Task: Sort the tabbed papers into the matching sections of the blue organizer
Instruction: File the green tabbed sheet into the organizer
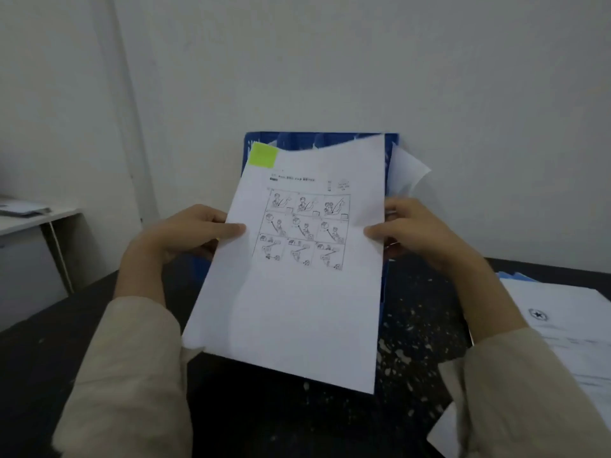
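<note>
I hold a white paper (297,299) printed with a grid of cartoon panels up in front of me. A lime-green tab (263,155) sticks to its top left corner. My left hand (195,231) pinches the sheet's left edge, thumb on the front. My right hand (410,226) grips the right edge the same way. Behind the sheet stands the blue organizer (391,143) against the wall, mostly hidden by the paper. Another white sheet (408,173) pokes out at its right side.
A stack of printed papers (568,328) lies on the dark speckled table (420,325) at the right, over a blue folder edge (515,276). A white desk (36,216) with papers stands at the far left. A pale wall (330,61) is close behind.
</note>
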The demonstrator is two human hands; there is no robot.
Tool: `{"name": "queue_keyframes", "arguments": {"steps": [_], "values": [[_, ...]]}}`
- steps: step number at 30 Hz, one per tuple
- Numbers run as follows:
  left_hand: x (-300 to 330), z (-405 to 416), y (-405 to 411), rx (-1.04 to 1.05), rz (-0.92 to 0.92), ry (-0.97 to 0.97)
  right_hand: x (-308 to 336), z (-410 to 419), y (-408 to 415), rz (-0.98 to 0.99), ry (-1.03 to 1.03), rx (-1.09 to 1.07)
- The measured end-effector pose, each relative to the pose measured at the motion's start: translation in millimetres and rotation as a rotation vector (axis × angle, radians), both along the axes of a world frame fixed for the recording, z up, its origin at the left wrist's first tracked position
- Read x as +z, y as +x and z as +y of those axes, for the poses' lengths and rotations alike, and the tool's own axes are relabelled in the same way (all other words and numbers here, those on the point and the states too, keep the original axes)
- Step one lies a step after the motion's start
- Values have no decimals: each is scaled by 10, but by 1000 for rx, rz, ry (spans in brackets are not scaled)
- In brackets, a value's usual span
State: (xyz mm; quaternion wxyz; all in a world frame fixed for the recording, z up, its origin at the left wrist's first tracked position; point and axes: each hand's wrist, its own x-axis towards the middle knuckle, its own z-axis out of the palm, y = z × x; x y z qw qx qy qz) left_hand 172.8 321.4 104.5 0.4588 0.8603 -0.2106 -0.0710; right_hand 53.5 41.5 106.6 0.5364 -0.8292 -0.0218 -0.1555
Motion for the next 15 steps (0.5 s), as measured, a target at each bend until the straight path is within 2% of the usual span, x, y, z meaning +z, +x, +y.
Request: {"name": "queue_keyframes", "arguments": {"steps": [2, 4, 7, 11, 15], "values": [[-35, -18, -15, -82, 26, 25, 24, -66, -45, -30, 31, -32], [-47, -53, -27, -122, -4, -47, 48, -105, -53, -102, 83, -88], [-1, -133, -43, -109, -106, -325, 52, -68, -1, -210, 150, -120], [53, -186, -110, 57, -309, -598, -52, 143, 176, -267, 183, -109], [80, -38, -48, 305, -702, -480, -80, 386, 335, -224, -25, -20]]}}
